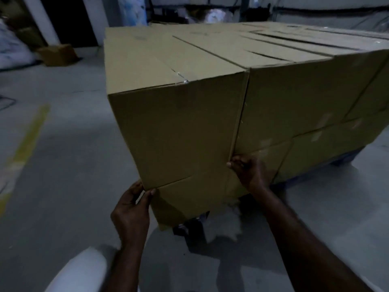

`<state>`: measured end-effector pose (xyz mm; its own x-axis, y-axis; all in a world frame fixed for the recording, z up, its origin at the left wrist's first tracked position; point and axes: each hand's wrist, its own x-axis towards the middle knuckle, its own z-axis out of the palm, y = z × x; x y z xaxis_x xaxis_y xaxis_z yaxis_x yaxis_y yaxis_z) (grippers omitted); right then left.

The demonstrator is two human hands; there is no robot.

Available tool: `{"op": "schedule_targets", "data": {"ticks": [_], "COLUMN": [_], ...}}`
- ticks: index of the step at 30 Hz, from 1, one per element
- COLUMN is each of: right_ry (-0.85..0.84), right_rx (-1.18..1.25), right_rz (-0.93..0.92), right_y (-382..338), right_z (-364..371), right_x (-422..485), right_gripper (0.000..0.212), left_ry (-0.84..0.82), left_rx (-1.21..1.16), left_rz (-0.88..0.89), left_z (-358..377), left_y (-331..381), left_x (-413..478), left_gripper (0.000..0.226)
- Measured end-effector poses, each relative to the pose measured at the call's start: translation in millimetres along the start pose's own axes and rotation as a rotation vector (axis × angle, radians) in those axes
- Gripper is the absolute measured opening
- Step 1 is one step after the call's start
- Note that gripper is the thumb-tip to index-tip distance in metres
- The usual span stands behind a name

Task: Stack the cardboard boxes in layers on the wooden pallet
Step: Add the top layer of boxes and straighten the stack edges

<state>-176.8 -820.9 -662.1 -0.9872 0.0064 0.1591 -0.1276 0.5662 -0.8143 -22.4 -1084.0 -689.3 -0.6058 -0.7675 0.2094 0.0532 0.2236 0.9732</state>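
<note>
Brown cardboard box (179, 131) — left hand (132, 207) and right hand (249, 171) pinched its lower corners; grey floor (63, 165) lay open leftward.

I read this as a warehouse or storage hall. Through the head camera I see a bare grey concrete floor (63, 165) with a yellow line (31, 131) painted along it. Plain cardboard boxes (273, 81) are stacked in tight layers. A white pillar (42, 20) rises at the back left, with a loose carton (57, 54) and plastic-wrapped bundles (12, 49) near it.
</note>
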Motion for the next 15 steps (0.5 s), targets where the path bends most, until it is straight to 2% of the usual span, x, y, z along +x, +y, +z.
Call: {"op": "schedule_targets", "data": {"ticks": [6, 10, 15], "right_ry": [-0.108, -0.089, -0.074], "right_rx": [-0.088, -0.106, -0.09], "right_rz": [-0.075, -0.16, -0.233], "right_y": [2, 5, 16], "right_z": [-8, -6, -3], "right_x": [8, 10, 13], "right_gripper": [0.027, 0.024, 0.021], "left_ry": [0.076, 0.13, 0.143], "left_rx": [-0.034, 0.021, 0.121], "left_rz": [-0.031, -0.033, 0.053], "left_z": [3, 5, 6], "left_y": [20, 24, 22], "left_x": [-10, -10, -13], "left_gripper": [0.029, 0.031, 0.032]}}
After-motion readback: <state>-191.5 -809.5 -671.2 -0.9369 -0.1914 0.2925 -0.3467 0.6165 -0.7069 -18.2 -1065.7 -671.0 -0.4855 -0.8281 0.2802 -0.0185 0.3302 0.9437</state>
